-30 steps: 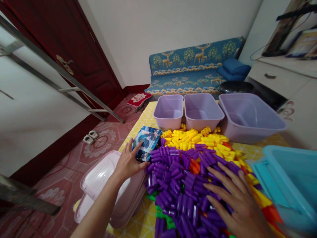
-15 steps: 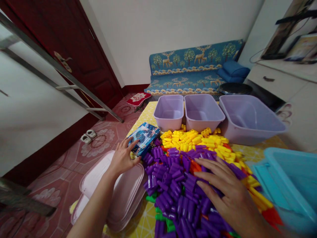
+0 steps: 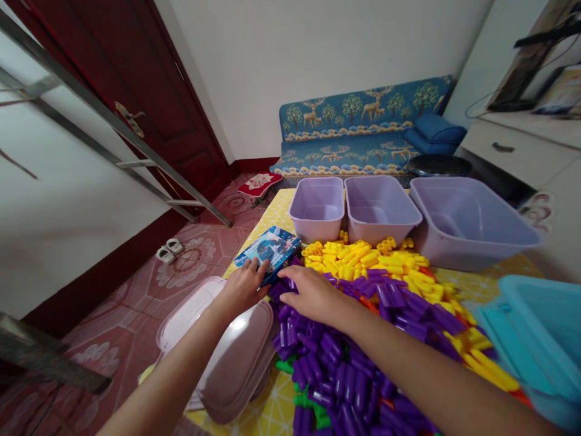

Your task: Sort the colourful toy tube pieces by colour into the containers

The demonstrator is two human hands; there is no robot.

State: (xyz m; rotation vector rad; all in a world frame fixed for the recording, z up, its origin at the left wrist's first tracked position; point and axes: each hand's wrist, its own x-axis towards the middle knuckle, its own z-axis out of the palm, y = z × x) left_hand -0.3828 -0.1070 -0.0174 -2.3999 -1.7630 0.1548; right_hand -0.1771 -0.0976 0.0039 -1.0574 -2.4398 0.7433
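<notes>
A flat blue picture box (image 3: 272, 245) lies on the yellow-patterned table at the left edge of a pile of plastic pieces. My left hand (image 3: 245, 284) has its fingers curled over the near-left edge of this box, the thumb on the near side. Just right of the box's near corner, my right hand (image 3: 311, 293) hovers low above the purple plastic pieces (image 3: 336, 357), thumb and forefinger apart and nothing held between them. Yellow plastic pieces (image 3: 363, 257) form the far part of the pile, with some orange and green ones (image 3: 320, 415) among the purple.
Three lilac bins (image 3: 381, 221) stand in a row behind the pile. At the right is a turquoise tub (image 3: 544, 321). Pale pink lids (image 3: 236, 363) are stacked at the table's left side. Beyond are a deer-patterned sofa (image 3: 345, 154), a red stool (image 3: 260, 183) and a metal ladder (image 3: 136, 163).
My right hand has moved left from over the middle of the purple pieces to beside the blue box. My left hand has closed over the box's near edge.
</notes>
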